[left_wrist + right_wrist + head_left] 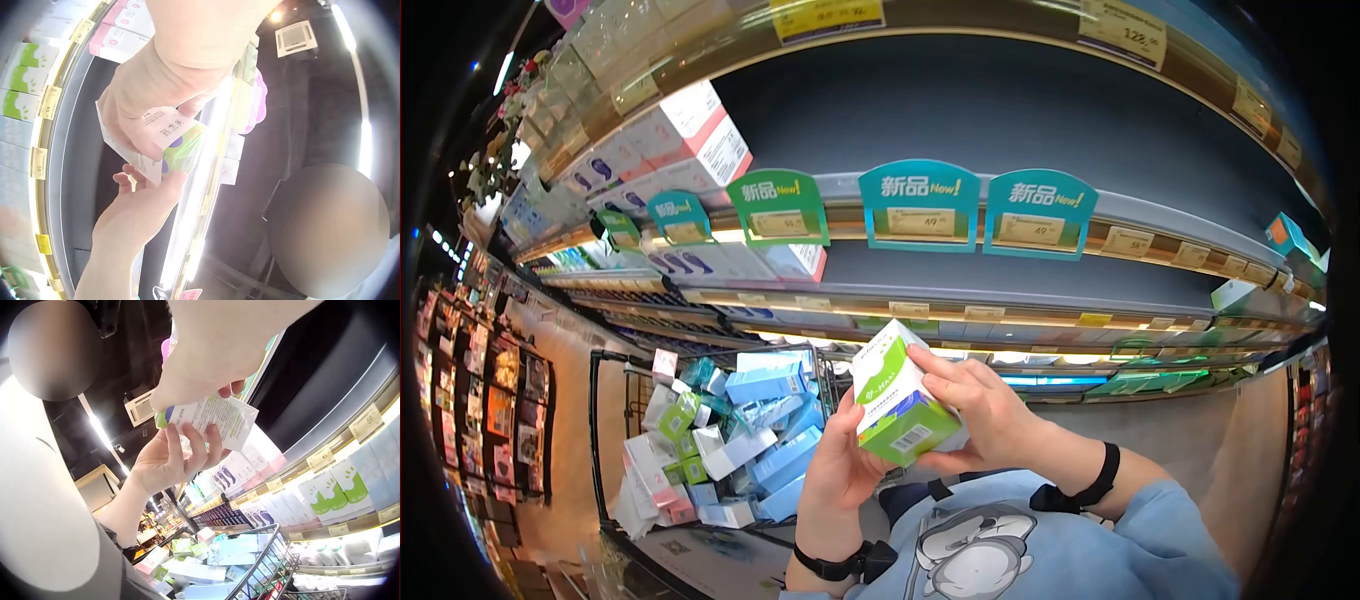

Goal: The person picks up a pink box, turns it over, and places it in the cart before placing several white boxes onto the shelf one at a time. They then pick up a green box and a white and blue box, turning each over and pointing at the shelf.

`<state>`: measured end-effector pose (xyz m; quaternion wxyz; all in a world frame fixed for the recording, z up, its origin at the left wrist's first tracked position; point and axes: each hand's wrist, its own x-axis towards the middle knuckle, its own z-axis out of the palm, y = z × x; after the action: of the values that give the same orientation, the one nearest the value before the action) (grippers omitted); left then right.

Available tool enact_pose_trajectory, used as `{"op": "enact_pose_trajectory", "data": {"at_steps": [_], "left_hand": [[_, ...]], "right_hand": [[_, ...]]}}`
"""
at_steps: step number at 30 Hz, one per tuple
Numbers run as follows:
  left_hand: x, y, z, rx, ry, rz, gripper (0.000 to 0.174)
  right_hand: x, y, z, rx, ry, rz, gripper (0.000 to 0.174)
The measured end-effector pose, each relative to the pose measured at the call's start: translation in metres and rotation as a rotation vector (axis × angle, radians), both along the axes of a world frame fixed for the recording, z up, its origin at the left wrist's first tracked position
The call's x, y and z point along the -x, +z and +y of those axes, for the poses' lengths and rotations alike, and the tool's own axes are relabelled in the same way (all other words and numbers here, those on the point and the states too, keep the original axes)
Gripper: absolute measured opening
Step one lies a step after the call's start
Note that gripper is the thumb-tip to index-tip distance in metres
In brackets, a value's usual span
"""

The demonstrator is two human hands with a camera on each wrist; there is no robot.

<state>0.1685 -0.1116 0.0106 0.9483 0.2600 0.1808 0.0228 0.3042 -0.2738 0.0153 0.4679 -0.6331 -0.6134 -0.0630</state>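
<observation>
A white and green carton (905, 395) is held between both hands in front of the chest, tilted, its green barcode end toward the wearer. My left hand (847, 452) grips its left side, thumb along the edge. The right hand (985, 410) holds it from the right, fingers over the upper face. From the right wrist, the left hand's fingers (194, 450) curl over the small-print side of the carton (209, 419). In the left wrist view both hands wrap the same carton (181, 150), and its far side is hidden.
A wire cart (625, 370) at lower left is heaped with blue, white and green boxes (745, 450). Ahead run curved shelves (1040, 285) with green and teal price signs (918, 205). White and pink boxes (690, 140) stand on the left shelf. A display rack (485, 380) lines the far left.
</observation>
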Motion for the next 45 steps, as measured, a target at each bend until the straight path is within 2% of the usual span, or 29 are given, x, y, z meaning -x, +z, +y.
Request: {"op": "enact_pose_trajectory", "data": {"at_steps": [15,25,30,33,34,35,36,37,38,39,45], "left_hand": [[0.044,0.003,0.052,0.034,0.074,0.026,0.058],[0.067,-0.002,0.105,0.045,0.02,0.036,0.058],[0.069,-0.003,0.124,0.02,-0.016,0.036,0.062],[0.072,-0.003,0.135,-0.01,-0.004,0.049,0.067],[0.071,-0.002,0.138,-0.01,-0.007,0.046,0.067],[0.069,0.001,0.139,-0.165,0.048,0.044,0.072],[0.067,0.004,0.141,-0.321,0.107,0.043,0.079],[0.066,0.007,0.141,-0.321,0.112,0.042,0.079],[0.064,0.012,0.142,-0.519,0.135,-0.049,0.085],[0.063,0.016,0.143,-0.718,0.158,-0.137,0.093],[0.056,0.033,0.152,-0.762,0.088,-0.131,0.1]], "right_hand": [[0.03,-0.004,0.07,-0.05,0.112,0.067,0.08],[0.062,-0.008,0.115,-0.028,0.055,0.064,0.08],[0.071,-0.008,0.127,-0.008,0.022,0.081,0.079],[0.07,-0.003,0.129,0.03,0.073,0.16,0.077],[0.069,-0.003,0.128,0.075,0.102,0.276,0.073],[0.068,-0.002,0.128,0.12,0.132,0.393,0.069],[0.07,0.001,0.131,0.121,0.134,0.39,0.069],[0.073,0.005,0.135,0.122,0.095,0.681,0.064],[0.075,0.009,0.138,0.121,0.054,0.972,0.059],[0.074,0.015,0.139,0.116,0.109,1.088,0.052],[0.062,0.03,0.139,0.189,0.203,1.209,0.052]]}}
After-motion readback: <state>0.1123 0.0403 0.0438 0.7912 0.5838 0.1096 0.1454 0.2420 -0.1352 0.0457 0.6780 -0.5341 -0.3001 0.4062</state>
